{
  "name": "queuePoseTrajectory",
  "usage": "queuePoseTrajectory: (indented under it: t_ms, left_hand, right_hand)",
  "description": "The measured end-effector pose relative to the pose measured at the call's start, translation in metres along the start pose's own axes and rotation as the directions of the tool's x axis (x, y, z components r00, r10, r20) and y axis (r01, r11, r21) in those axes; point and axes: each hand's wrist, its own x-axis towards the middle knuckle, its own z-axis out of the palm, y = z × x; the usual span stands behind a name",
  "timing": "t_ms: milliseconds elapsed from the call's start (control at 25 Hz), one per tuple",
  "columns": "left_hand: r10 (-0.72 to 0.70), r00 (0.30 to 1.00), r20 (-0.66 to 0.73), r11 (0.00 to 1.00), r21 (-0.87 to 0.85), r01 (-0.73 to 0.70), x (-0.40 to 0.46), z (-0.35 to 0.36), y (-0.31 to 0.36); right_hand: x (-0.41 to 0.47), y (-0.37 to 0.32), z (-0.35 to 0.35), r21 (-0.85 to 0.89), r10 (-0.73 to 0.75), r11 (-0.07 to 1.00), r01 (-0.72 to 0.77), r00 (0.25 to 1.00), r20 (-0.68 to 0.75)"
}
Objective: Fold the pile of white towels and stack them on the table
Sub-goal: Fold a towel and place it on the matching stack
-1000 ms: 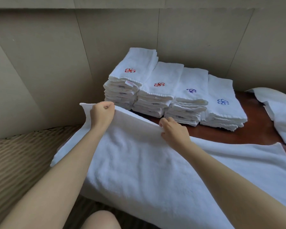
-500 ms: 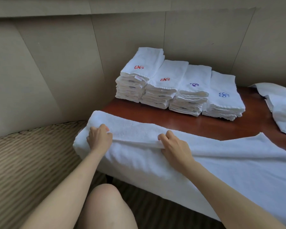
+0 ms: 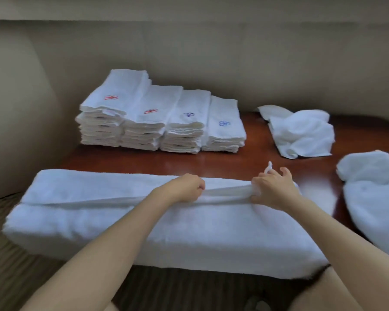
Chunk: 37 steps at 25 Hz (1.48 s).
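A beige panelled wall (image 3: pixel 189 52) is seen behind a glossy reddish-brown counter (image 3: pixel 234 162). Across its near edge a long folded white towel (image 3: pixel 121 221) is laid, draped over the front. The towel's upper fold is pinched by the left hand (image 3: pixel 184 190), fingers curled tightly on the cloth. Just right of it, the same fold is gathered under the right hand (image 3: pixel 273 187), thumb and palm closed on it, outer fingers raised. Beyond both grips, four stacks of folded towels (image 3: pixel 162 117) with red and blue embroidery are set against the wall. Crumpled unfolded towels (image 3: pixel 301 133) are heaped to the far right.
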Motion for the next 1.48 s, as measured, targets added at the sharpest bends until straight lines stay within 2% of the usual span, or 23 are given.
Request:
queuePoseTrajectory:
  t_ms: [80, 160, 280, 360, 440, 560, 720, 800, 840, 920, 1000, 1160, 1480]
  left_hand:
    - [0.044, 0.999, 0.031, 0.998, 0.05, -0.046, 0.02, 0.004, 0.021]
    - [0.088, 0.989, 0.121, 0.993, 0.064, -0.097, 0.034, 0.005, 0.034]
    - [0.13, 0.958, 0.255, 0.988, 0.045, -0.146, 0.041, 0.003, 0.035]
    - [0.121, 0.956, 0.269, 0.993, -0.04, -0.114, 0.043, -0.003, 0.028]
    - [0.093, 0.979, 0.183, 0.995, -0.043, -0.087, 0.045, -0.008, 0.013]
    - [-0.04, 0.999, 0.006, 0.999, 0.026, 0.039, 0.049, -0.013, -0.031]
    - [-0.185, 0.982, 0.046, 0.982, -0.026, 0.186, 0.033, -0.016, -0.096]
    - [-0.172, 0.984, 0.042, 0.98, -0.096, 0.176, 0.027, -0.01, -0.11]
    - [-0.151, 0.988, 0.016, 0.981, -0.122, 0.152, 0.026, -0.004, -0.113]
    - [-0.13, 0.987, -0.094, 0.984, -0.132, 0.117, 0.028, 0.008, -0.114]
    - [-0.134, 0.96, -0.245, 0.986, -0.128, 0.105, 0.037, 0.017, -0.11]
    - [-0.099, 0.905, -0.414, 0.994, -0.092, 0.066, 0.069, 0.028, -0.094]
    - [-0.045, 0.888, -0.457, 0.999, -0.045, 0.027, 0.144, 0.021, -0.083]
  right_hand:
    - [-0.019, 0.025, 0.013, -0.03, 0.017, 0.999, -0.024, 0.975, -0.221]
    - [-0.044, 0.039, 0.022, 0.026, 0.032, 0.999, -0.025, 0.942, -0.333]
    - [-0.069, 0.041, 0.025, 0.102, 0.119, 0.99, -0.099, 0.97, -0.214]
    - [-0.074, 0.043, 0.022, 0.155, 0.174, 0.975, -0.157, 0.979, -0.106]
    - [-0.066, 0.045, 0.021, 0.272, 0.244, 0.939, -0.212, 0.966, -0.09]
    - [-0.046, 0.045, 0.028, 0.29, 0.317, 0.921, -0.262, 0.934, -0.162]
    - [-0.015, 0.045, 0.037, 0.308, 0.41, 0.862, -0.402, 0.911, 0.042]
    - [-0.005, 0.037, 0.047, 0.277, 0.404, 0.874, -0.399, 0.914, 0.04]
    - [-0.002, 0.033, 0.053, 0.264, 0.392, 0.889, -0.374, 0.92, -0.018]
    - [0.002, 0.028, 0.064, 0.278, 0.378, 0.904, -0.324, 0.91, -0.171]
    - [0.012, 0.038, 0.071, 0.289, 0.384, 0.906, -0.309, 0.887, -0.257]
    - [0.042, 0.077, 0.076, 0.253, 0.377, 0.917, -0.31, 0.879, -0.291]
    - [0.097, 0.132, 0.092, 0.31, 0.397, 0.897, -0.316, 0.883, -0.249]
